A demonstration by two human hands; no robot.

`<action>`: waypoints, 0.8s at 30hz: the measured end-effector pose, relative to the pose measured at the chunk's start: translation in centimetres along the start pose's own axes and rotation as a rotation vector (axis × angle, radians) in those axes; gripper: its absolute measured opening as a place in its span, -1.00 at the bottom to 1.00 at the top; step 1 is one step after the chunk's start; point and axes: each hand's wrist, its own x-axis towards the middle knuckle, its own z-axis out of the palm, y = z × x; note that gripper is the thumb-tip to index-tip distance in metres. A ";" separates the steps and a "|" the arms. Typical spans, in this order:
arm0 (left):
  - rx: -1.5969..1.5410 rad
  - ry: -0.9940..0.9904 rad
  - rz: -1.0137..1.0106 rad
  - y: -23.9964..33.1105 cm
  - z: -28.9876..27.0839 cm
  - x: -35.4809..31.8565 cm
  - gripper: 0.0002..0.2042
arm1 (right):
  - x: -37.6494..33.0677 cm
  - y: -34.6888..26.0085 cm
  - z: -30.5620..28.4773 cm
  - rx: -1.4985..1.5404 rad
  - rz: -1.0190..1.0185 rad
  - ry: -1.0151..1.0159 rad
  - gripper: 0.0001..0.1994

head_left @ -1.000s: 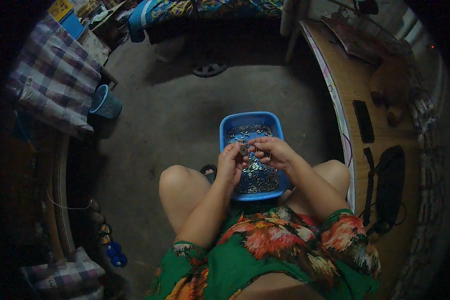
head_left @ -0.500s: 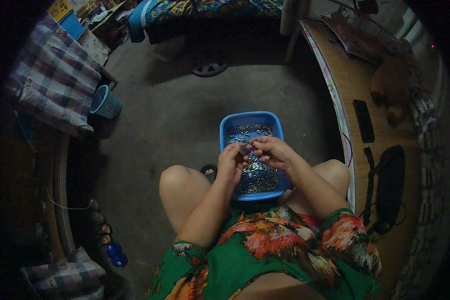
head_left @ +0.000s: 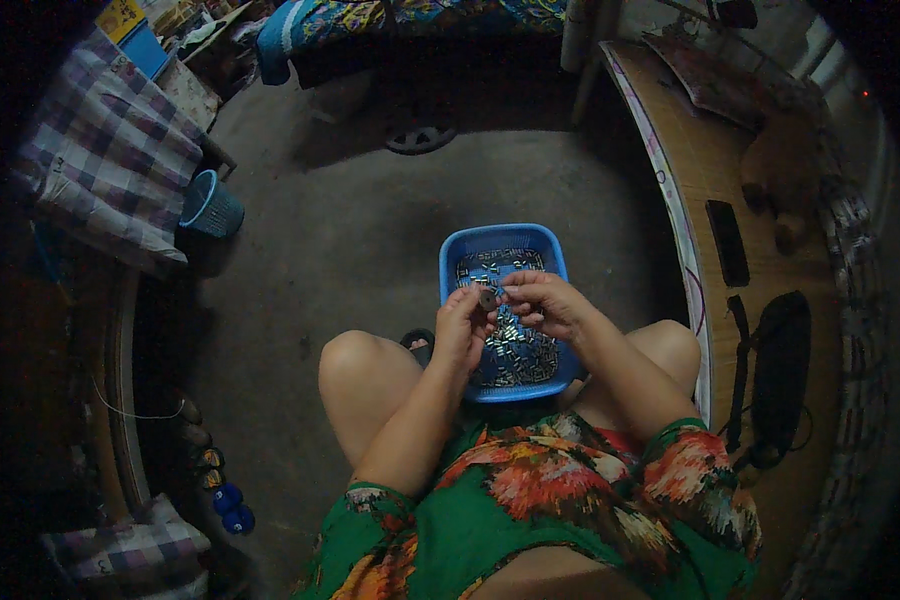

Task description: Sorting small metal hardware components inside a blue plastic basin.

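Observation:
A blue plastic basket (head_left: 454, 255) rests between my knees, with many small shiny metal cylinders (head_left: 515, 350) spread over its bottom. Above it, my left hand (head_left: 464, 318) pinches a small dark round disc (head_left: 487, 299), its flat face turned to the right. Close beside the disc is my right hand (head_left: 542, 302), thumb and forefinger pressed together near the disc's edge. Whatever sits between those right fingertips is too small to make out. Both hands are over the middle of the basket.
At right runs a wooden bench (head_left: 715, 340) carrying a black phone (head_left: 727, 243) and a dark bag (head_left: 778, 370). A blue wastebasket (head_left: 211, 205) stands on the floor at left, by a checked cloth (head_left: 110, 150). Far ahead lies a dark round base (head_left: 420, 138).
The disc has turned slightly in my left fingers. My right fingertips have shifted a little; both arms stay nearly still.

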 end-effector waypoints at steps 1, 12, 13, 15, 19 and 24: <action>0.002 -0.005 0.002 0.1 0.1 -0.1 -0.83 | 0.0 0.0 0.1 -0.006 0.004 0.008 -0.82; -0.006 -0.037 -0.024 0.1 0.3 -0.1 -0.82 | 0.2 0.4 -0.1 -0.156 -0.018 0.124 -0.84; -0.001 -0.023 -0.043 0.0 0.4 -0.1 -0.82 | 0.4 0.5 -0.2 -0.184 -0.012 0.120 -0.83; 0.004 -0.010 -0.063 0.0 0.5 -0.1 -0.83 | 0.5 0.6 -0.4 -0.211 -0.006 0.118 -0.82; 0.007 -0.008 -0.097 0.1 0.8 -0.3 -0.82 | 0.3 0.5 0.2 -0.263 -0.001 0.125 -0.83; 0.009 -0.002 -0.115 0.0 0.8 -0.3 -0.81 | 0.3 0.6 0.3 -0.307 -0.001 0.143 -0.84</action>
